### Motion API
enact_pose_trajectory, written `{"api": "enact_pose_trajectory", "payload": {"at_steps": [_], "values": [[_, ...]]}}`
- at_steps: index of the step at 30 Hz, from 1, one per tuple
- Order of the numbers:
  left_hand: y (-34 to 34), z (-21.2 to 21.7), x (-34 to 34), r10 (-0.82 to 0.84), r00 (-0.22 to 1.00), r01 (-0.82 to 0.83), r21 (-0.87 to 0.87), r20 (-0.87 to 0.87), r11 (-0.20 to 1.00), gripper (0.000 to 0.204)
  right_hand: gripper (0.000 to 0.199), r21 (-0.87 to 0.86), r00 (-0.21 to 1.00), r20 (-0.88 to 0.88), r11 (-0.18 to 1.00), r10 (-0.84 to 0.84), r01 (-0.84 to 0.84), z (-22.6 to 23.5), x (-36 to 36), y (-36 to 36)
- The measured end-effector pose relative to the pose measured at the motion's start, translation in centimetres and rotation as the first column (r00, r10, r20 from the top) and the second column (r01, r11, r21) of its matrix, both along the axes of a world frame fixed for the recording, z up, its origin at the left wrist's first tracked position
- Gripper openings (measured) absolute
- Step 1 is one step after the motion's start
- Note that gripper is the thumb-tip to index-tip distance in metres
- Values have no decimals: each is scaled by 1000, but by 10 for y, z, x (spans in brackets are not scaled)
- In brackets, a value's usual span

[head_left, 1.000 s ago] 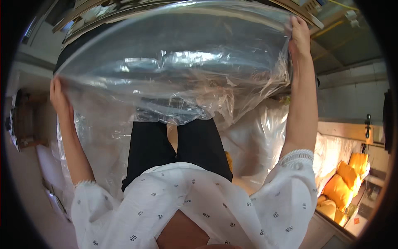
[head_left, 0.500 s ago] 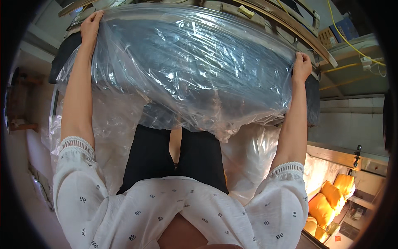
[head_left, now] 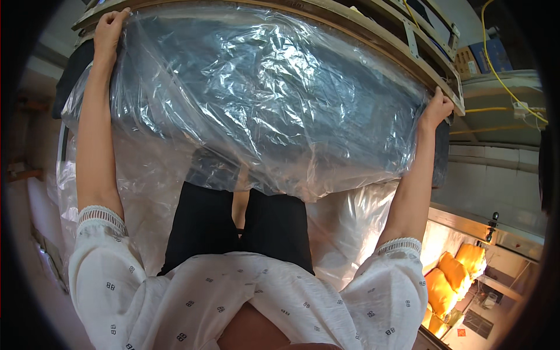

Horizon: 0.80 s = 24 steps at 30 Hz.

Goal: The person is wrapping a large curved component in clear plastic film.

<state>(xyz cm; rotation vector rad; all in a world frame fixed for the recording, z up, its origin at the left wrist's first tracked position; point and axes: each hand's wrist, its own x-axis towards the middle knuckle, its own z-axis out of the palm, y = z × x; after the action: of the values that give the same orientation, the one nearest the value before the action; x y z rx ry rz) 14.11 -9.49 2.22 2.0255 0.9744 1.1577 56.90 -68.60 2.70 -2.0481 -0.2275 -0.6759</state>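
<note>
A sheet of clear, shiny plastic film [head_left: 280, 116] hangs stretched in front of me, its upper edge held at both corners. My left hand [head_left: 109, 36] pinches the far left corner with its fingers closed, up against a wooden bar. At the right corner my right hand [head_left: 436, 109] has its fingers closed on the film, just below the end of the same wooden bar [head_left: 361, 23]. A dark blue-grey surface shows through the film. The film's crumpled lower edge falls over my lap.
Wooden slats with a metal bracket [head_left: 412, 39] run across the far side. More clear plastic [head_left: 151, 169] lies below, around my legs. On the right are a yellow cable [head_left: 500, 79], a blue box [head_left: 491, 55] and yellow bundles [head_left: 452, 277] lower down.
My hands have moved a little farther apart, and the film is spread wider between them. The wooden bar now lies nearer, along the film's upper edge.
</note>
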Motion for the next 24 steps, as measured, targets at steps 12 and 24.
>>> {"api": "enact_pose_trajectory", "payload": {"at_steps": [12,24], "values": [[-18,20,-41,118,984,-154,307,132,939,37,45,-35,994,-34,994,107,-108,8,-37,-5],[-151,-10,-164,103,993,-92,194,-49,977,19,13,-401,763,-161,665,626,-630,29,-183,-23]]}}
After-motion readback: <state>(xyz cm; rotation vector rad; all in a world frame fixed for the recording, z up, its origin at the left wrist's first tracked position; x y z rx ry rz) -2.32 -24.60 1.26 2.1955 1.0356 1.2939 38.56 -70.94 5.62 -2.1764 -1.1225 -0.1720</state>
